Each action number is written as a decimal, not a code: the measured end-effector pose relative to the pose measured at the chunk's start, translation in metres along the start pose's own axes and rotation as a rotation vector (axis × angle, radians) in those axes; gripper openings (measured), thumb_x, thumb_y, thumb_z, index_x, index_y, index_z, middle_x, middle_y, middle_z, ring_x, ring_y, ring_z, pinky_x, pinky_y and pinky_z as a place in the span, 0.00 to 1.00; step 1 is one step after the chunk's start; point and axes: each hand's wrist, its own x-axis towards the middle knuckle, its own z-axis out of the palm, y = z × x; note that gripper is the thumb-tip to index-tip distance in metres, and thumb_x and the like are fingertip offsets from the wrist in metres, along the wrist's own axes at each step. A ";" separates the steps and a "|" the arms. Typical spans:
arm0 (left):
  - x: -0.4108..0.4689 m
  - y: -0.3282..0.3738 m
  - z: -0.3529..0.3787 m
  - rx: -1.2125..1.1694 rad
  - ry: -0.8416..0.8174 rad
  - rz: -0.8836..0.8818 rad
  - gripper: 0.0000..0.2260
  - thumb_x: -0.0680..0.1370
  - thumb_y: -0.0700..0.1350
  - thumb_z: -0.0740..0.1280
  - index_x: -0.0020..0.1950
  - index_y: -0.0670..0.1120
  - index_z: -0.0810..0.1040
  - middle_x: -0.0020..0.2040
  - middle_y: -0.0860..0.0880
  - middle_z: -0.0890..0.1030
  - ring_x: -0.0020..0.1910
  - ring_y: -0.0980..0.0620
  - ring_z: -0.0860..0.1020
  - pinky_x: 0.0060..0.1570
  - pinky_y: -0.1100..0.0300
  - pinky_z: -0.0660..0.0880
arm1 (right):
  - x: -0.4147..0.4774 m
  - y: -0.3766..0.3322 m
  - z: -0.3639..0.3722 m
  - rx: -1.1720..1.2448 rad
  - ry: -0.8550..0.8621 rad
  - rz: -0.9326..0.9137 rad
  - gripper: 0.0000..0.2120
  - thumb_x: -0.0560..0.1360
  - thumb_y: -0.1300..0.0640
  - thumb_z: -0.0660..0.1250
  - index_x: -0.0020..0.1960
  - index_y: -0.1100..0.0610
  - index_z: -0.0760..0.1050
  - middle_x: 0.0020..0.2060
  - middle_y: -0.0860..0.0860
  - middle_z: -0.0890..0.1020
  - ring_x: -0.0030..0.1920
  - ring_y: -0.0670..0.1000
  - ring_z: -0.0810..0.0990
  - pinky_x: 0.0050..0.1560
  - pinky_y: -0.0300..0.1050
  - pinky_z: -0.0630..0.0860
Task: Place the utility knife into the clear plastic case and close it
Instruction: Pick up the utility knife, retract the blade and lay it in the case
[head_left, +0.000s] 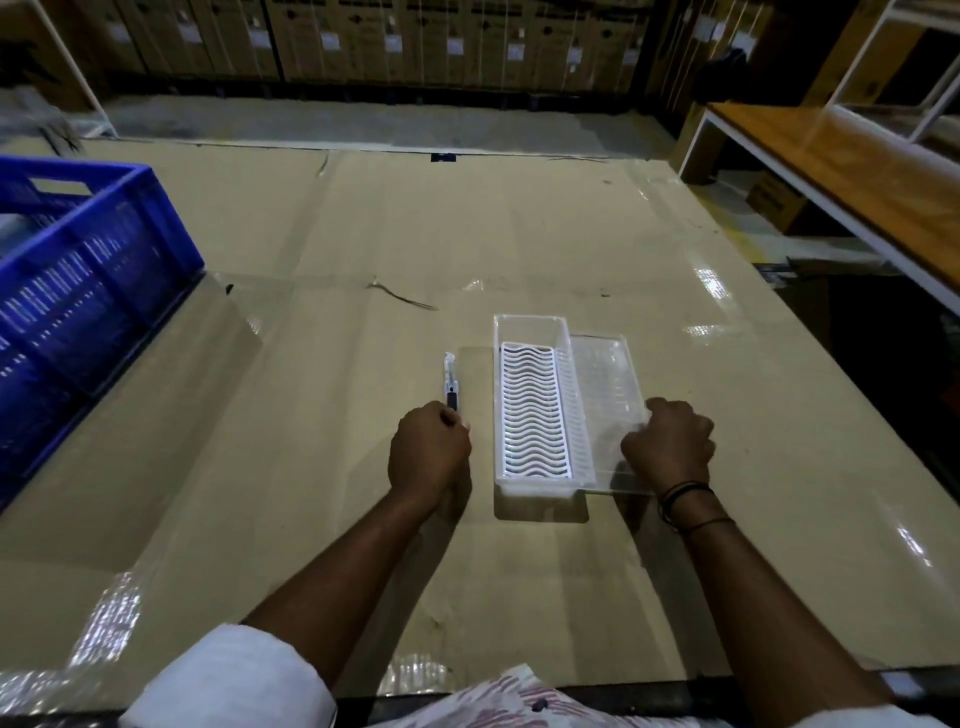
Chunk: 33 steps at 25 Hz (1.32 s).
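Note:
The utility knife (450, 378), white with a black slider, lies on the cardboard-covered table just left of the case. My left hand (429, 453) is closed around its near end. The clear plastic case (529, 328) stands open in the middle of the table, with a white wavy-slotted insert (531, 410) in its base. Its clear lid (602, 374) lies flat to the right. My right hand (670, 446) rests curled on the near part of that lid, pressing it down.
A blue plastic crate (78, 270) stands at the table's left edge. A wooden-topped bench with a white frame (841, 166) is off to the right. Cardboard boxes (415, 41) line the far wall. Glossy tape strips cross the table surface.

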 end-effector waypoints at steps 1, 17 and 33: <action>-0.001 -0.003 -0.003 0.060 0.007 0.004 0.11 0.79 0.50 0.70 0.57 0.45 0.83 0.54 0.46 0.85 0.51 0.46 0.84 0.48 0.55 0.79 | -0.002 -0.005 -0.001 0.015 0.029 -0.026 0.26 0.68 0.63 0.66 0.66 0.58 0.75 0.66 0.60 0.74 0.67 0.66 0.66 0.68 0.59 0.65; 0.018 -0.001 -0.002 0.255 -0.027 -0.131 0.13 0.73 0.53 0.75 0.44 0.44 0.79 0.44 0.45 0.83 0.37 0.47 0.76 0.35 0.60 0.70 | -0.046 -0.105 0.031 0.046 0.082 -0.519 0.21 0.68 0.62 0.65 0.60 0.53 0.80 0.60 0.51 0.80 0.66 0.58 0.69 0.62 0.52 0.67; -0.003 0.068 0.001 -0.444 -0.122 0.087 0.05 0.75 0.48 0.75 0.44 0.47 0.85 0.37 0.49 0.87 0.34 0.52 0.87 0.44 0.48 0.86 | -0.012 -0.116 0.024 1.086 -0.245 -0.074 0.16 0.77 0.49 0.69 0.45 0.63 0.84 0.41 0.64 0.84 0.40 0.59 0.82 0.46 0.60 0.82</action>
